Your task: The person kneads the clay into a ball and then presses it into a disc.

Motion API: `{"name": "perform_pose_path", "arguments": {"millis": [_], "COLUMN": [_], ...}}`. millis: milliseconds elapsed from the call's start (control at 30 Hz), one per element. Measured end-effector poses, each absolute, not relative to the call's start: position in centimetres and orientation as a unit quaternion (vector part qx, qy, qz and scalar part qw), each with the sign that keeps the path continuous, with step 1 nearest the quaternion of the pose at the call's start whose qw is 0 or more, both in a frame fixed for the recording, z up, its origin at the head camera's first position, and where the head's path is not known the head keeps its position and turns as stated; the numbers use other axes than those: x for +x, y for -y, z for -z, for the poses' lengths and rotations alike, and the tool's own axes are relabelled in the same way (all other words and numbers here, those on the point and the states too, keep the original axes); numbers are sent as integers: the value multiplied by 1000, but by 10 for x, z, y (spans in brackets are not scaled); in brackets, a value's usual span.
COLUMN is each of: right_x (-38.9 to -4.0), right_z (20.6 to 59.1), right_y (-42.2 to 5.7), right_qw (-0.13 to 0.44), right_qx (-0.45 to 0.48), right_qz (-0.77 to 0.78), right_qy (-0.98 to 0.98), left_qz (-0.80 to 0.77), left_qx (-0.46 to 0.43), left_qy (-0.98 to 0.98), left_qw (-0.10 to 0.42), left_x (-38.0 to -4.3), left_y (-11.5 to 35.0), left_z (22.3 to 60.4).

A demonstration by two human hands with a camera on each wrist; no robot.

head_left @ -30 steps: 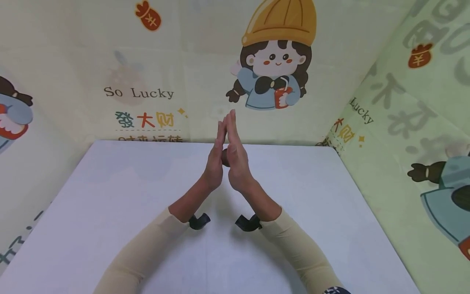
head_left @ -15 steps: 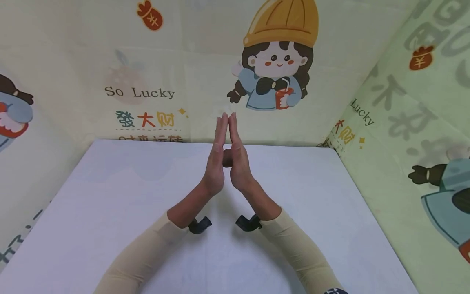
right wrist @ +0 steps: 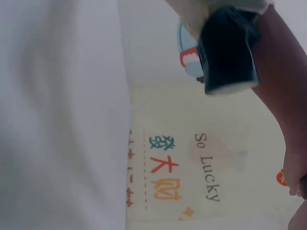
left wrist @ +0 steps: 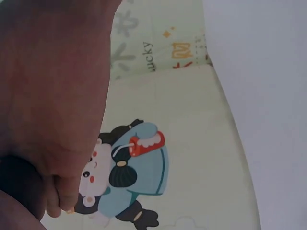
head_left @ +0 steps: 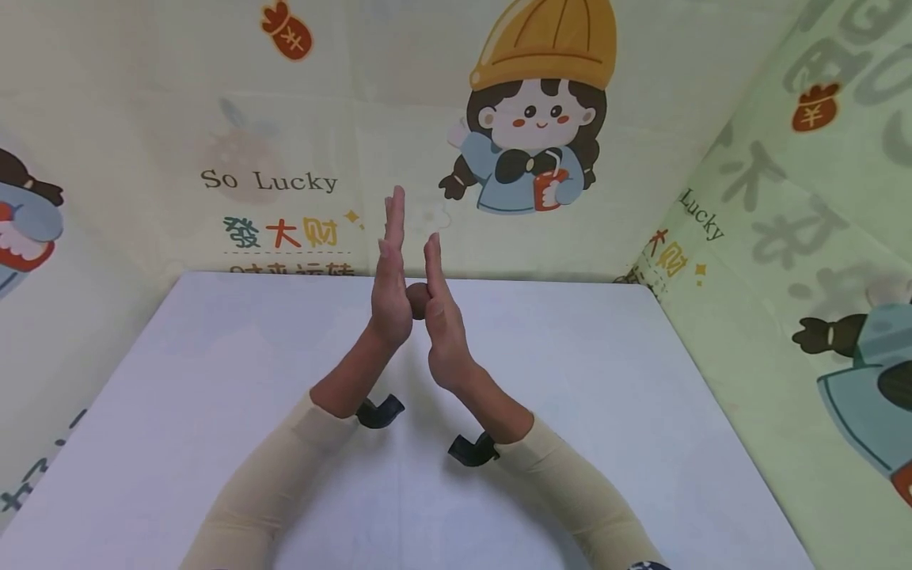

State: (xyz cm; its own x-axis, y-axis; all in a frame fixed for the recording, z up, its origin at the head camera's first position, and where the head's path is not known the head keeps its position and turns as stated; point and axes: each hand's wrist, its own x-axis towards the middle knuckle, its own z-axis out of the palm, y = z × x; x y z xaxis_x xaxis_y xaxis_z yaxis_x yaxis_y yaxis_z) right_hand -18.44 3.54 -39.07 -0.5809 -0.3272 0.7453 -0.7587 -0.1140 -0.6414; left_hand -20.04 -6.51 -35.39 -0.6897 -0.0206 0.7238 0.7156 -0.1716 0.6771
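A small dark brown ball (head_left: 418,301) sits between the two palms, above the white table. My left hand (head_left: 391,285) stands upright with straight fingers, its palm against the ball's left side. On the other side my right hand (head_left: 445,321) presses the ball with straight fingers, set a little lower than the left. In the left wrist view the ball (left wrist: 20,184) shows as a dark round shape between the hands. Only a dark sliver of the ball (right wrist: 303,186) appears at the edge of the right wrist view.
A white table (head_left: 570,380) lies below the hands. Behind it hangs a printed cloth (head_left: 399,119) with a cartoon figure and lettering, and another printed cloth (head_left: 769,237) covers the right side. Black wrist mounts (head_left: 381,412) stick out from under both cuffs.
The left hand has slid forward and left, while the right hand has drawn back slightly and leftward. The ball has shifted left between the palms, and the fingertips have moved apart.
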Motion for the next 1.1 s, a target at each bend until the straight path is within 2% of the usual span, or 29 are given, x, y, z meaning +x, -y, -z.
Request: {"name": "perform_pose_path", "arguments": {"millis": [133,367,700,1100], "right_x": [-179,-177,-184,-193], "right_z": [390,384,376,368], "right_y": [-31,-33,-41,-53], "right_qw": [197,216,258,257], "right_qx": [433,447,426,413], "right_qz": [-599,-583,-535,-549], "right_qy": [644,644,683,680], "left_qz": [714,710,722,680], "left_qx": [-290,-300,-312,-352], "left_qy": [581,592,600,622], "left_qw": [262,235,147,164], "left_x": [-208,-215,-209,-194], "left_y": [68,67,56,45], "left_z": [354,366,387,397]}}
